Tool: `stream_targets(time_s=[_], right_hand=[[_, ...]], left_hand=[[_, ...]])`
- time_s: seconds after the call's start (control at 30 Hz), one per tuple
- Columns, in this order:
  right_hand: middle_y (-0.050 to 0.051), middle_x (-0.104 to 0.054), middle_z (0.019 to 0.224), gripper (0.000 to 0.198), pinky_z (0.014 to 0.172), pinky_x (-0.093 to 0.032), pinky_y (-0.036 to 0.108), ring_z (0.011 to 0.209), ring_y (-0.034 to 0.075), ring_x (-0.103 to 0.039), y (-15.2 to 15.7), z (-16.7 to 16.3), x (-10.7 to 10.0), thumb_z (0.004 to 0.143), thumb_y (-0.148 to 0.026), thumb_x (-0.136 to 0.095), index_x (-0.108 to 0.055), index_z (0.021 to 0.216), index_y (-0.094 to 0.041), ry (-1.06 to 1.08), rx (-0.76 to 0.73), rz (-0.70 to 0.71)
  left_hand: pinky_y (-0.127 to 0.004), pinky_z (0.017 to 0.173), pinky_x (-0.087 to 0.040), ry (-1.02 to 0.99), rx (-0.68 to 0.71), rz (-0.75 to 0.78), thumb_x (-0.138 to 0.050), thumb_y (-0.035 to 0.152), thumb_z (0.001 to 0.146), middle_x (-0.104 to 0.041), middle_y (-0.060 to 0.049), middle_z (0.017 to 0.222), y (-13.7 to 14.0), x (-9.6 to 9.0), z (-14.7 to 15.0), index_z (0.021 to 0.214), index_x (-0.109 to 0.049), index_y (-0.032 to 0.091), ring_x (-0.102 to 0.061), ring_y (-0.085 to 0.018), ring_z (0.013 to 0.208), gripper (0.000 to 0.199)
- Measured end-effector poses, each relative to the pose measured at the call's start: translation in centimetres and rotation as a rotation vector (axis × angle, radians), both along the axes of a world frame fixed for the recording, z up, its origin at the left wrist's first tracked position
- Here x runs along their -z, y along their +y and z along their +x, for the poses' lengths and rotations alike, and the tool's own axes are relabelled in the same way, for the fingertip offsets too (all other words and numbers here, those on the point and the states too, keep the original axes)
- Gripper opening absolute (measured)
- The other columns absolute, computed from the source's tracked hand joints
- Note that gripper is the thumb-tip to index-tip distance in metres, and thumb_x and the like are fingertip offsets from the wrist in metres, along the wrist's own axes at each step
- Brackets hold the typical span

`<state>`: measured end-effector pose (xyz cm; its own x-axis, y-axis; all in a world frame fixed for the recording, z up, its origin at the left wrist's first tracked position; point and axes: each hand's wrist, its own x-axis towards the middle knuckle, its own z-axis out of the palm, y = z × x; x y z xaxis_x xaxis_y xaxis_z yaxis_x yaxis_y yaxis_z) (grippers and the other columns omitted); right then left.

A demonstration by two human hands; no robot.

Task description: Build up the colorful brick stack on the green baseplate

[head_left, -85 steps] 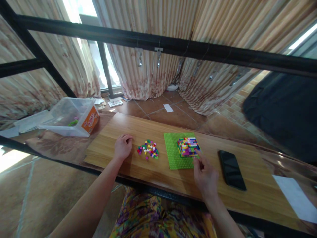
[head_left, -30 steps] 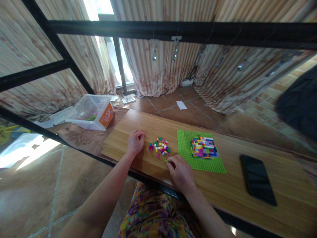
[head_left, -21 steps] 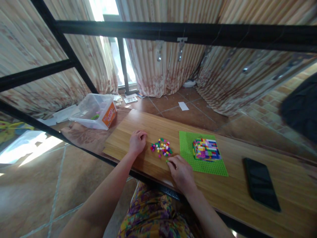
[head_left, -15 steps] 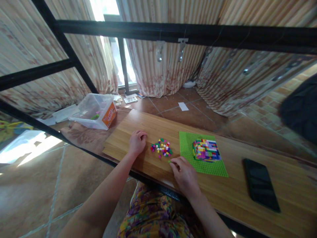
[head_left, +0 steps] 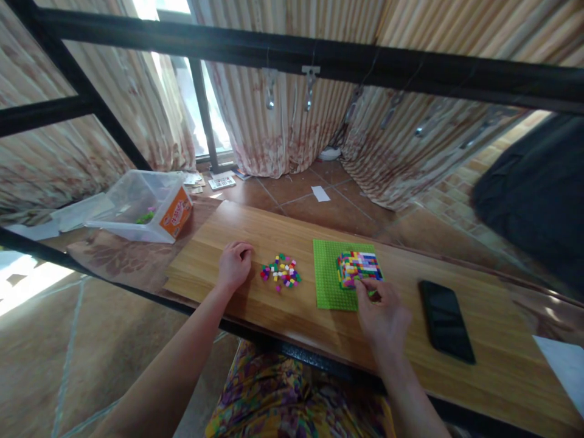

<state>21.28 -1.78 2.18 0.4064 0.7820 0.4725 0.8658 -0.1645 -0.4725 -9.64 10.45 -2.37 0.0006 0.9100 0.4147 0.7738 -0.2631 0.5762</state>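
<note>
On the wooden counter (head_left: pixel 264 313), the brick structure (head_left: pixel 361 265) sits on the green plate (head_left: pixel 326 293), at the right of the loose bricks (head_left: pixel 287 281). A dark phone (head_left: pixel 446 321) lies to the right of the right hand (head_left: pixel 384 310), apart from it. Beyond the left end of the counter stands a clear plastic box (head_left: pixel 130 232) with an orange label, and some green pieces are inside. A black bar (head_left: pixel 255 50) crosses in front of the curtains (head_left: pixel 274 140), well apart from the hands.

The right thumb and fingers almost meet at the near edge of the structure and cover the plate's near right corner; whether they pinch a brick, I cannot tell. The left hand (head_left: pixel 235 267) rests beside the loose bricks, its fingers loosely curled; its palm is hidden, so I cannot tell if it holds something. A white paper (head_left: pixel 562 365) is cut off at the right.
</note>
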Motion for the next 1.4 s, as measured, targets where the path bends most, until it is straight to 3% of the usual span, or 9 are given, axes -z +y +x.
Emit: stream_targets(time_s=[0.27,0.5,0.73,1.07,1.2,1.3,1.4], right_hand=[[0.003,-0.066,0.074,0.028,0.061,-0.033,0.029,0.063,0.016,-0.053,1.2,-0.4,0.6,0.084,-0.044,-0.056,-0.069,0.075,-0.020,-0.064,0.094,-0.012],[0.006,-0.070,0.089,0.028,0.069,-0.042,0.029,0.073,0.017,-0.059,1.3,0.2,1.4,0.087,-0.040,-0.054,-0.074,0.091,-0.022,-0.008,-0.032,0.025],[0.008,-0.071,0.090,0.034,0.071,-0.045,0.029,0.077,0.017,-0.061,0.5,0.4,1.8,0.093,-0.039,-0.048,-0.074,0.102,-0.019,-0.064,-0.115,0.019],[0.008,-0.072,0.094,0.037,0.067,-0.042,0.029,0.075,0.018,-0.061,0.1,0.9,1.7,0.094,-0.043,-0.044,-0.072,0.109,-0.023,-0.071,-0.134,-0.098],[0.008,-0.073,0.100,0.036,0.068,-0.044,0.029,0.077,0.018,-0.064,-0.5,0.1,1.6,0.094,-0.042,-0.046,-0.069,0.114,-0.022,-0.052,-0.131,-0.048],[0.009,-0.072,0.099,0.035,0.073,-0.047,0.029,0.081,0.017,-0.065,-0.9,-1.9,1.6,0.094,-0.040,-0.046,-0.070,0.108,-0.018,0.035,-0.226,0.013],[0.008,-0.071,0.093,0.031,0.078,-0.048,0.029,0.084,0.017,-0.064,-0.8,-4.4,1.7,0.095,-0.035,-0.045,-0.071,0.101,-0.019,0.090,-0.390,-0.060]], left_hand=[[-0.037,0.088,-0.050,0.001,0.004,0.006,-0.051,0.017,0.083,-0.071,-0.008,0.092,0.0,0.0,-0.1,0.080,-0.071,0.018,-0.063,-0.023,0.092,0.020],[-0.037,0.089,-0.050,0.002,-0.004,-0.012,-0.050,0.018,0.083,-0.071,-0.008,0.092,0.0,-0.1,0.0,0.080,-0.070,0.019,-0.063,-0.022,0.091,0.020],[-0.038,0.090,-0.050,-0.003,-0.006,-0.022,-0.050,0.018,0.083,-0.071,-0.008,0.093,-0.1,-0.1,0.0,0.081,-0.071,0.019,-0.063,-0.023,0.093,0.021],[-0.038,0.090,-0.050,-0.011,-0.009,-0.026,-0.050,0.017,0.083,-0.071,-0.008,0.093,0.0,-0.1,0.1,0.081,-0.071,0.018,-0.063,-0.023,0.093,0.021],[-0.038,0.091,-0.050,-0.013,-0.008,-0.025,-0.050,0.015,0.083,-0.071,-0.009,0.093,-0.1,-0.1,0.2,0.080,-0.071,0.018,-0.063,-0.023,0.093,0.021],[-0.038,0.090,-0.050,-0.019,-0.013,-0.030,-0.050,0.014,0.083,-0.071,-0.008,0.092,-0.1,-0.2,0.3,0.079,-0.071,0.019,-0.063,-0.023,0.093,0.022],[-0.037,0.091,-0.050,-0.024,-0.015,-0.032,-0.050,0.014,0.082,-0.071,-0.007,0.093,-0.2,-0.2,0.3,0.079,-0.071,0.020,-0.063,-0.022,0.094,0.022]])
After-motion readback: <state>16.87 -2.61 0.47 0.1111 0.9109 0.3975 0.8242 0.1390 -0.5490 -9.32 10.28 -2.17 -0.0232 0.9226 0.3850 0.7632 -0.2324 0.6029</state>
